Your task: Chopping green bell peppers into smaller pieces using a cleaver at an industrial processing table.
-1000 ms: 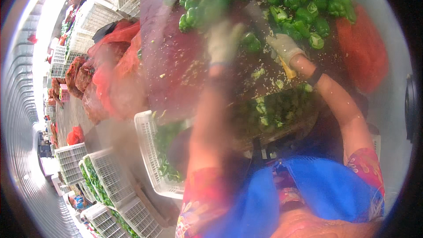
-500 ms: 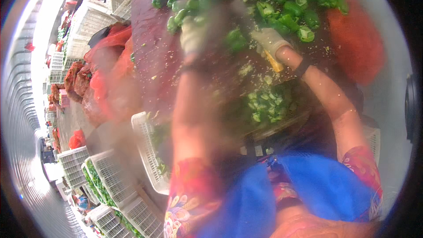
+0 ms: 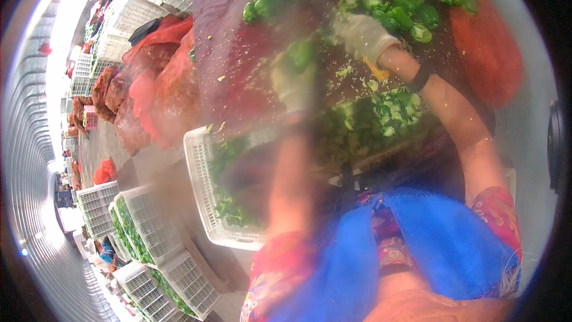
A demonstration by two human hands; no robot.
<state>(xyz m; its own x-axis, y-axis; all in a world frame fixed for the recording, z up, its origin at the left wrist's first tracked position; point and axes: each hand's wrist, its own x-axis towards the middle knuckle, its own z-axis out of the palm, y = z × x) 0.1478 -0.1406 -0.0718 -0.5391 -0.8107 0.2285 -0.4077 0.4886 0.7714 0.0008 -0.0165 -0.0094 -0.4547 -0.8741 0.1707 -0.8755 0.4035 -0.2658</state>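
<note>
My left hand (image 3: 292, 86), in a pale glove and blurred, is closed around a green bell pepper (image 3: 300, 55) above the dark red tabletop (image 3: 238, 62). To its right, my gloved right hand (image 3: 363, 37) grips a yellow-handled tool (image 3: 378, 71); the working end is hidden by the hand and blur. Just beyond the right hand lies a heap of green peppers (image 3: 405, 1), some with pale, cut-looking ends. Two whole peppers (image 3: 269, 3) sit apart at the heap's left. Seeds and pale scraps (image 3: 344, 72) dot the table around my hands.
Below the table's near edge are pale green pepper pieces (image 3: 394, 112). A white crate (image 3: 199, 185) with greens stands at the near left. Red mesh sacks (image 3: 173, 77) bulge at the left, another red mesh bag (image 3: 487, 53) at the right. Stacked crates (image 3: 143, 220) stand farther left.
My left hand has drawn back from the pepper heap toward me and rightward, now with a pepper. The right hand has shifted slightly up and left, still gripping the yellow-handled tool. The view has shifted slightly.
</note>
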